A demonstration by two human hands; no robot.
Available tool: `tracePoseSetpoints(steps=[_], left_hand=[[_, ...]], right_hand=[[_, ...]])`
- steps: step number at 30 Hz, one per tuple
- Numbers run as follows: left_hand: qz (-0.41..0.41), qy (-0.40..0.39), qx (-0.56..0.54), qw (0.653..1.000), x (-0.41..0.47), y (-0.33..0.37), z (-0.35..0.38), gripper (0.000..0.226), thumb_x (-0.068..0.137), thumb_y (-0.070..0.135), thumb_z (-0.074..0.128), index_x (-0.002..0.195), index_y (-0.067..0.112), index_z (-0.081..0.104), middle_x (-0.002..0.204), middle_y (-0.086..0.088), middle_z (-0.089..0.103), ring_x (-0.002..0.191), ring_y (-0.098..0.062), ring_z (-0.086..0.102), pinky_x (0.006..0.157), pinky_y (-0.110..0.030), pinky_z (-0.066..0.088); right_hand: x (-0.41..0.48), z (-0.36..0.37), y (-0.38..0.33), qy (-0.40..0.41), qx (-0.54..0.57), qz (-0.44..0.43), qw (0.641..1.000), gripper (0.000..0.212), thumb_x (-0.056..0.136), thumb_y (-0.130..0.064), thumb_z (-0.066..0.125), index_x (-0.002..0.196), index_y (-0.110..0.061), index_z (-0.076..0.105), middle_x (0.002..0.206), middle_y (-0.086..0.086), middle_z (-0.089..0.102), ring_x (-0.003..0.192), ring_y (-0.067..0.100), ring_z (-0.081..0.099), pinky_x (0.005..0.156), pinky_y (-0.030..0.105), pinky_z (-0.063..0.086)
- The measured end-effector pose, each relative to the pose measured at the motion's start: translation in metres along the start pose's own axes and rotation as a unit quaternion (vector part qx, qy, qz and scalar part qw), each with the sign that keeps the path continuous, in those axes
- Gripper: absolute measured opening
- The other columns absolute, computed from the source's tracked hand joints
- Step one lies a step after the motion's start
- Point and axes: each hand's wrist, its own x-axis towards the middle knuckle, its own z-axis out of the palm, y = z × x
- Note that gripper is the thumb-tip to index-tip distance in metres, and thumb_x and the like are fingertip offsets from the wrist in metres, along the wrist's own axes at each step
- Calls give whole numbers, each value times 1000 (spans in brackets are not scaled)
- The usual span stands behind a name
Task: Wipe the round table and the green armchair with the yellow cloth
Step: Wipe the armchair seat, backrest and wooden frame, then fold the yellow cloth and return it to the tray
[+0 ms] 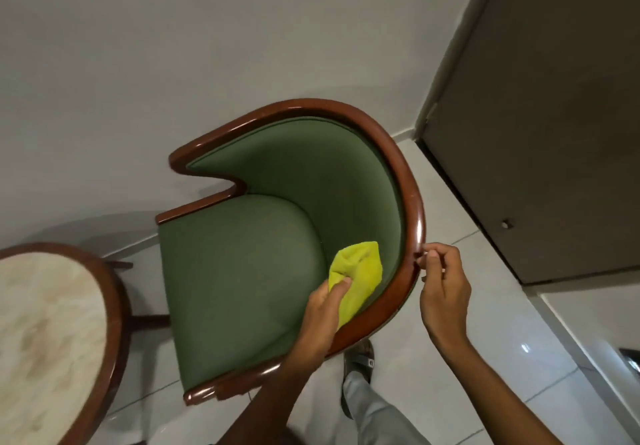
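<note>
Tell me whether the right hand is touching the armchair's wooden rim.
Touching. The head view shows the right hand with its fingertips resting against the wooden rim of the green armchair, no gap visible.

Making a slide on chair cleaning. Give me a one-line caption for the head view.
Left hand presses yellow cloth inside the green armchair; right hand touches its wooden rim.

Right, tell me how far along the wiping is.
Done: cannot tell; the table at lower left has no cloth or hand on it. In hand: the left hand presses the yellow cloth against the armchair's inner green side, while the right hand rests at the wooden rim. Left: likely the seat, back and the rest of the rim.
</note>
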Motion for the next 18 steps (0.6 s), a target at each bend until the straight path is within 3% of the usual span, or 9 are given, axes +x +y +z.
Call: tracePoseSetpoints(steps=[2,4,7,8,11,13,15,18], left_hand=[[-23,37,-111,993,-13,0,-22,22,91,36,56,105,26,71,112,4,75,109,-18,68,106,-41,47],[-51,46,-247,967,-30,-4,-53,36,84,44,61,113,23,69,110,-3,76,106,-27,70,97,-46,53],[-40,11,-364,930,-67,-17,-111,48,83,50,61,121,22,67,120,-10,72,110,-32,69,83,-45,60],[-19,6,-379,925,-84,-24,-130,48,85,48,61,123,19,65,123,-11,71,113,-32,67,84,-45,60],[34,69,-355,932,-139,-53,-188,45,87,28,67,128,11,60,124,-14,70,114,-33,67,96,-53,53],[56,147,-334,929,-173,-75,-225,40,90,18,64,128,8,58,125,-17,68,113,-34,66,99,-55,51],[84,233,-304,920,-214,-99,-268,36,94,16,59,129,6,56,125,-18,67,113,-34,66,99,-52,52],[84,345,-273,894,-266,-135,-326,30,96,14,56,124,6,59,123,-19,68,113,-34,65,97,-50,53]], right_hand=[[-8,4,-15,-13,-19,-35,999,15,96,-24,45,98,-31,58,90,-4,65,84,12,62,70,26,49],[-24,15,-32,-41,-19,-72,996,12,95,-22,52,97,-31,60,92,-5,67,84,7,62,71,21,49],[-63,46,-62,-181,-2,-80,980,7,93,-25,60,93,-30,65,95,-3,68,90,3,62,80,21,49],[-83,60,-72,-245,-1,-58,968,7,92,-33,60,92,-30,67,97,-1,68,93,4,62,84,26,49],[-157,106,-100,-420,31,68,904,51,83,-66,54,97,-20,72,102,4,72,98,17,67,87,37,51],[-206,133,-115,-495,56,100,861,67,75,-73,50,107,-18,72,106,-3,75,100,13,69,84,29,53],[-265,163,-136,-550,54,65,831,51,77,-64,55,94,-18,71,94,-8,73,90,10,69,80,24,50],[-348,211,-159,-623,7,35,782,25,81,-33,73,81,-15,55,76,-2,62,67,9,60,61,22,49]])
